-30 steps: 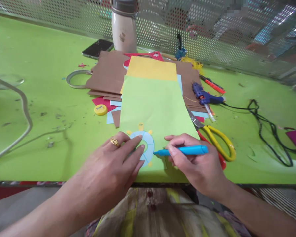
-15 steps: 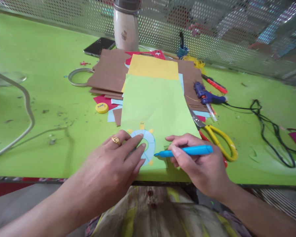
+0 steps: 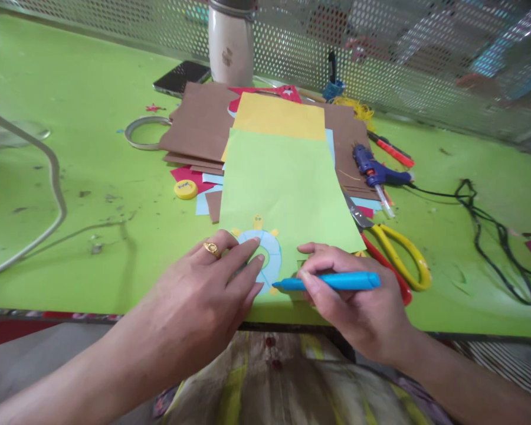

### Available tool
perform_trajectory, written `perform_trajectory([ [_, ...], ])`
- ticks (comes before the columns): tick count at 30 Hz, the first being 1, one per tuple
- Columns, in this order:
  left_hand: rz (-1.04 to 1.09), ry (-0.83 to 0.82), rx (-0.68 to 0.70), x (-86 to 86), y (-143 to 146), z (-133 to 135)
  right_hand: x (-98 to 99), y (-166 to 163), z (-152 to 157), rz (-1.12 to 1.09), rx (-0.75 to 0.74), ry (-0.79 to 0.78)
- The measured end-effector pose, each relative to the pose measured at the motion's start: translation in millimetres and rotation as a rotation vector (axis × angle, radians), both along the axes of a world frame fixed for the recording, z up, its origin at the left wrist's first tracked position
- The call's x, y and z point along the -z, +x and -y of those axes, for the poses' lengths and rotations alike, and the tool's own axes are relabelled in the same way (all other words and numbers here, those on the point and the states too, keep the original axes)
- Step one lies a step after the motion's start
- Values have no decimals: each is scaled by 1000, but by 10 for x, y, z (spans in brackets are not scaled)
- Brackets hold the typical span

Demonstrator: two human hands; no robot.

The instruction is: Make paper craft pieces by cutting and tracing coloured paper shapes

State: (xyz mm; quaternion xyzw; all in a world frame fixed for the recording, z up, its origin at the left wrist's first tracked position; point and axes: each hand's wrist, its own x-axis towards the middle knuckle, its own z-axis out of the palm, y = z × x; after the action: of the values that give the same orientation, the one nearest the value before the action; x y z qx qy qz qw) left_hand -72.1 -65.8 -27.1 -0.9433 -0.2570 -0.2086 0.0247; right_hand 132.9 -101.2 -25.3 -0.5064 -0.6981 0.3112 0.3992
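Note:
A blue paper ring turtle with a small yellow head and feet lies near the front end of a light green paper sheet. My left hand, with a gold ring on one finger, rests with its fingers stretched over the turtle's left side and hides part of it. Between the fingers of my right hand is a blue felt-tip pen, its tip at the turtle's lower right edge. Thin blue lines run across the ring.
Yellow-and-red-handled scissors lie right of the sheet, near a blue glue gun with a black cord. Brown sheets are stacked beneath. A tape roll, yellow cap, phone and white bottle stand or lie around.
The pen tip has moved slightly down and left along the turtle's edge, with my right hand following. My left hand stays on the turtle. The view has shifted a little.

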Motion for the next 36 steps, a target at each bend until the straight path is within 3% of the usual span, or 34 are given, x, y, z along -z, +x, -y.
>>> perform_trajectory([
  [8,-4,27,5,-3,5,8,17,24,7,-49,44,-89],
  [16,-29,41,31,-26,-6,-8,10,7,8,6,54,-55],
  [36,36,-83,-34,-5,-18,28,21,22,3,-32,116,-163],
])
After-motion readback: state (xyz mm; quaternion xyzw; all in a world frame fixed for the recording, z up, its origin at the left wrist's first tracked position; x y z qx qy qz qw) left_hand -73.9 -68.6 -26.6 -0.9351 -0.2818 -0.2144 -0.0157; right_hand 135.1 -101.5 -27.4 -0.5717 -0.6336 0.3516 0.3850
